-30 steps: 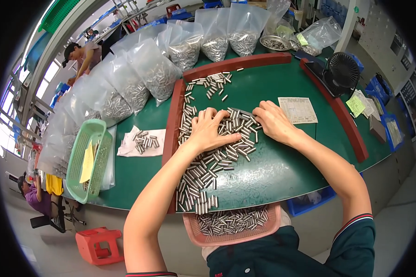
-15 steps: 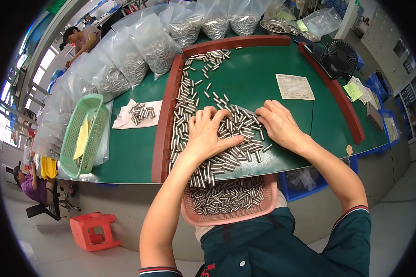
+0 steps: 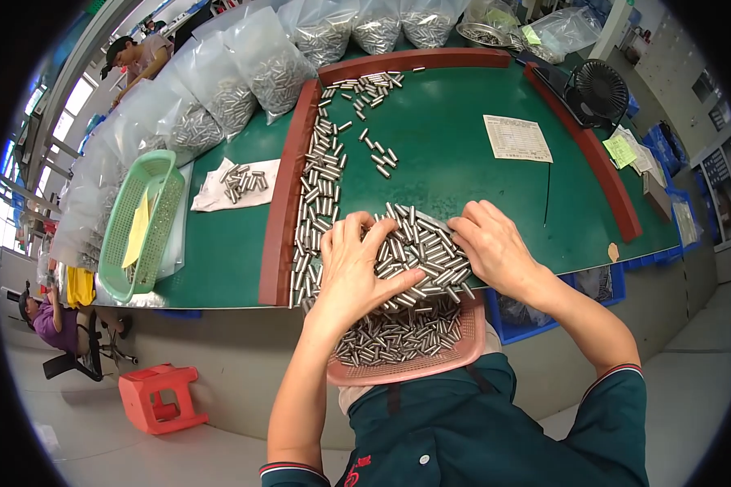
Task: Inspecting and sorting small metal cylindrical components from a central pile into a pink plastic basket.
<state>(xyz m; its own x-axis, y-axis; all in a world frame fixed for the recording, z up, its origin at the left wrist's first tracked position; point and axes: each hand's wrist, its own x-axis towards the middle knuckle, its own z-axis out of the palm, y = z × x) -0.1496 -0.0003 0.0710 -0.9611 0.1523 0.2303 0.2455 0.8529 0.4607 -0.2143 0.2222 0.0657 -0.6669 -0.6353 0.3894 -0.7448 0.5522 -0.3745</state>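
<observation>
Right now a heap of metal pins [image 3: 418, 252] sits at the near edge of the green mat [image 3: 463, 162], above a pink tray [image 3: 406, 369] (already holding pins). My left hand [image 3: 353, 272] and right hand [image 3: 495, 247] lie flat and spread, 1 on each side, gripping nothing.

A small black desk fan [image 3: 599, 89] stands at the far right corner of the green work mat [image 3: 455, 174]. Just inside that corner, on the mat, lies a printed paper sheet [image 3: 517, 138]. Clear plastic bags of metal pins [image 3: 252, 69] line the mat's far and left sides. Left of the mat, a white cloth [image 3: 234, 185] carries a few loose pins, and beyond it lies a light green mesh basket [image 3: 142, 223]. On the floor below the mat's left end stands a red plastic stool [image 3: 159, 396]. Blue bins [image 3: 605, 280] sit under the mat's right edge.
</observation>
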